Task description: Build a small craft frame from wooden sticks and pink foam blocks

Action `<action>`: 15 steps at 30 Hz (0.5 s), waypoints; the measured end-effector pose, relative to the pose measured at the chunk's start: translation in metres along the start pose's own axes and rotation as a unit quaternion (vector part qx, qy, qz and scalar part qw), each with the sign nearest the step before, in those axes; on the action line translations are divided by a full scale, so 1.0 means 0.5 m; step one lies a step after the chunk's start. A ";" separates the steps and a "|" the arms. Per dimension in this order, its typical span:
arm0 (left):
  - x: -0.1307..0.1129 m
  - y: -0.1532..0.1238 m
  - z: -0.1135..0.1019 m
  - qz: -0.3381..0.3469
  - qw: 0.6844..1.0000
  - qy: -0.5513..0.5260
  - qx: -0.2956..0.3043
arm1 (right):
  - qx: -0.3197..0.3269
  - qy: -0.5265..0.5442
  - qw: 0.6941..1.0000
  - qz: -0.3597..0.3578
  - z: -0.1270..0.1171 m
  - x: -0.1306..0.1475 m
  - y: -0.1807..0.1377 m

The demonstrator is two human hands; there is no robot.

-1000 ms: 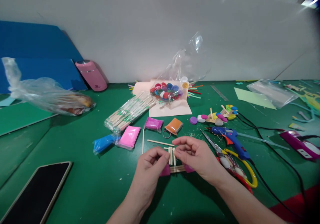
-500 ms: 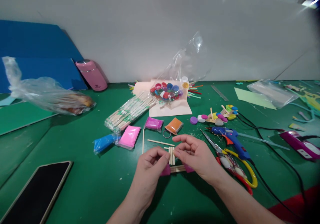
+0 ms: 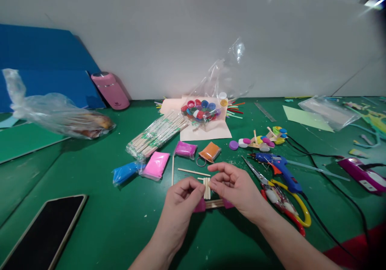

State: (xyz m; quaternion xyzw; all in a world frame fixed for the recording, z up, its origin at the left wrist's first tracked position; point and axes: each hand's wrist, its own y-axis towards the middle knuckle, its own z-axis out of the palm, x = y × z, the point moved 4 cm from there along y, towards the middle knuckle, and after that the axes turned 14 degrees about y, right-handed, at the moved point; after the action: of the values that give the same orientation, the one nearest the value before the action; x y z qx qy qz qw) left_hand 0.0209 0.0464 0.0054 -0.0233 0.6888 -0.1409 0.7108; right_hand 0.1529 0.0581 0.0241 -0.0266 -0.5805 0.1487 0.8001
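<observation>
Between my two hands is a small bundle of short wooden sticks (image 3: pixel 207 188) standing side by side. My left hand (image 3: pixel 184 199) pinches its left side with thumb and forefinger. From the right, my right hand (image 3: pixel 233 189) grips the same sticks between thumb and fingertips. Just below lies a row of longer wooden sticks (image 3: pixel 214 203) with a magenta piece at each end, partly hidden by my hands. Beyond my fingers, a loose wooden stick (image 3: pixel 194 172) lies crosswise, and another stick (image 3: pixel 173 170) points away from me.
Right of my hands lie scissors (image 3: pixel 297 205), a blue glue gun (image 3: pixel 280 163) and its cable. Clay packets (image 3: pixel 155 165), packaged sticks (image 3: pixel 158 135) and a bag of bottle caps (image 3: pixel 202 111) lie beyond. A phone (image 3: pixel 45 231) is at the left, a pink flask (image 3: pixel 111 91) behind.
</observation>
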 end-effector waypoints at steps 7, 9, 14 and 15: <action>-0.004 0.003 0.000 -0.010 1.000 -0.014 -0.008 | -0.009 -0.002 1.000 0.000 -0.002 -0.002 -0.003; -0.007 0.002 0.001 -0.015 0.999 -0.028 -0.019 | -0.012 -0.014 1.000 -0.003 0.000 -0.002 -0.006; -0.009 0.000 -0.002 -0.009 0.999 -0.038 -0.025 | 0.014 -0.115 0.992 -0.038 0.017 0.005 -0.019; -0.008 0.000 -0.003 -0.005 0.999 -0.036 -0.024 | 0.018 -0.135 0.990 -0.046 0.021 0.006 -0.022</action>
State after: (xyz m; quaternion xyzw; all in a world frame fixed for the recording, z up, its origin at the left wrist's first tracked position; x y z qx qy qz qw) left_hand 0.0194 0.0478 0.0093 -0.0488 0.6656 -0.1274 0.7338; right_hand 0.1461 0.0472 0.0327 0.0352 -0.6811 0.1244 0.7207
